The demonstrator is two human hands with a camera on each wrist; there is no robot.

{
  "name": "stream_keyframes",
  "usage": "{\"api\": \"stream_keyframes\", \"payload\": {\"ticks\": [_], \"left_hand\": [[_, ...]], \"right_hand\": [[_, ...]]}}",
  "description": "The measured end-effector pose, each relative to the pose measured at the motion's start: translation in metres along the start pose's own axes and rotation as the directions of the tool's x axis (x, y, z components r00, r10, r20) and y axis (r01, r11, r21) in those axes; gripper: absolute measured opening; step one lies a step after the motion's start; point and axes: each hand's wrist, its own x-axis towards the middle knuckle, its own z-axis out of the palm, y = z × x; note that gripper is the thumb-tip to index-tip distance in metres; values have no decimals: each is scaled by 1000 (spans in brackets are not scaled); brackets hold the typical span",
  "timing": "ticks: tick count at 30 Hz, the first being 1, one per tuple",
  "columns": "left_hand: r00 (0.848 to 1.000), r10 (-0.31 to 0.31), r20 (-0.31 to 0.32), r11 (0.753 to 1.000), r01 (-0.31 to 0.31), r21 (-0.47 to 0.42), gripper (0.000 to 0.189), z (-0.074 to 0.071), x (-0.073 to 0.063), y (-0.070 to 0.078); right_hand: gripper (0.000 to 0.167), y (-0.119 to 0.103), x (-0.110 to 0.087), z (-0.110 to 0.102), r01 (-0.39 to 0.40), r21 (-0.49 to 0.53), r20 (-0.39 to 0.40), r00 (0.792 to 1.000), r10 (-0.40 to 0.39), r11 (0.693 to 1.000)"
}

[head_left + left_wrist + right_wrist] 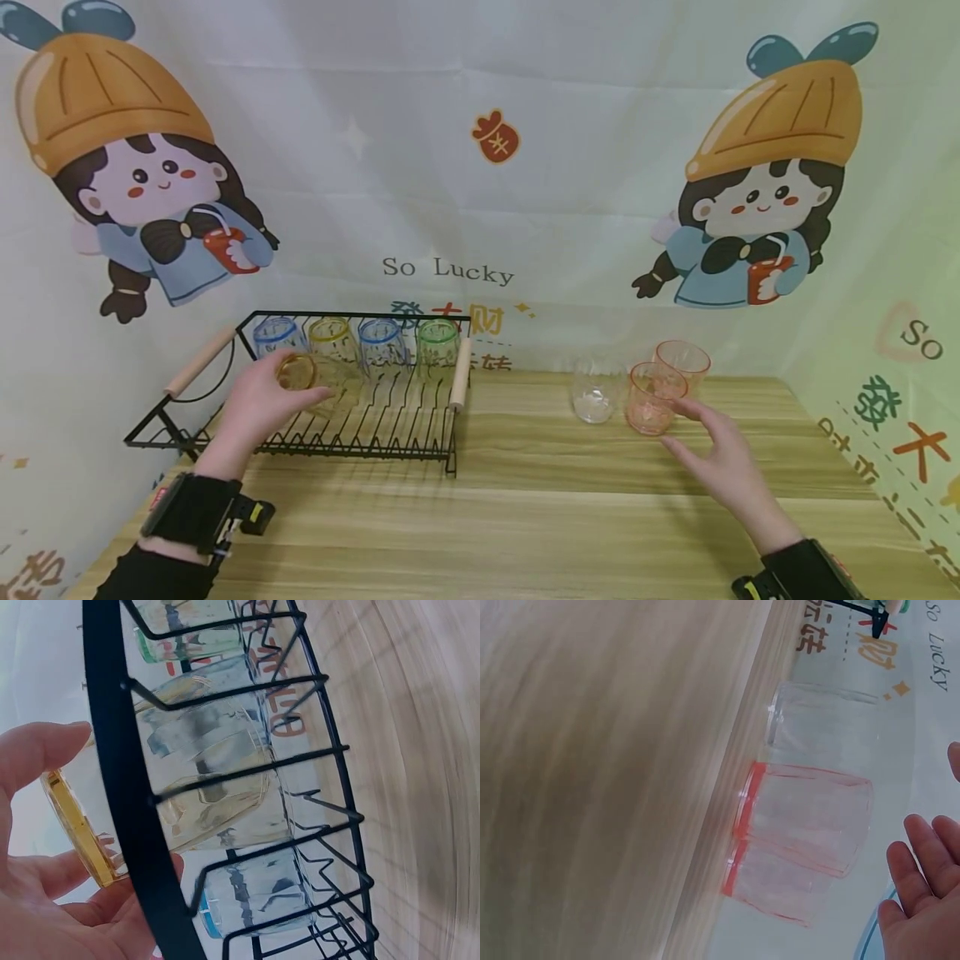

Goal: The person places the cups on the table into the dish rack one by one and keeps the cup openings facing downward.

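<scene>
Over the front of the black wire rack point(360, 454), my left hand point(258, 404) grips a clear glass with a yellow base point(297, 372). That glass lies tilted on its side, its base toward the palm; in the left wrist view, thumb and fingers hold the yellow base point(79, 829). Whether the glass touches the wires cannot be told. My right hand point(727, 462) is beside the nearer pink glass point(651, 412), thumb and fingers spread. The right wrist view shows a gap between those fingers point(915, 877) and the pink glass point(806, 817).
In the rack's back row, a blue glass point(276, 335), a yellow glass point(332, 340), another blue glass point(382, 342) and a green glass point(438, 342) stand upside down. A second pink glass point(688, 358) and a colourless glass point(595, 400) are near the right hand on the wooden table point(525, 517).
</scene>
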Motion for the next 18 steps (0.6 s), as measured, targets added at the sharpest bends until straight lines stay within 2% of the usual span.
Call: {"api": "stream_keyframes", "payload": {"ticks": [11, 18], "left_hand": [[1000, -14, -23, 1000, 14, 20, 89, -6, 2, -13], [997, -62, -43, 997, 64, 43, 91, -9, 4, -28]], "right_hand": [[50, 11, -2, -2, 3, -70, -14, 1000, -4, 998], [50, 14, -2, -2, 26, -88, -31, 999, -28, 996]]}}
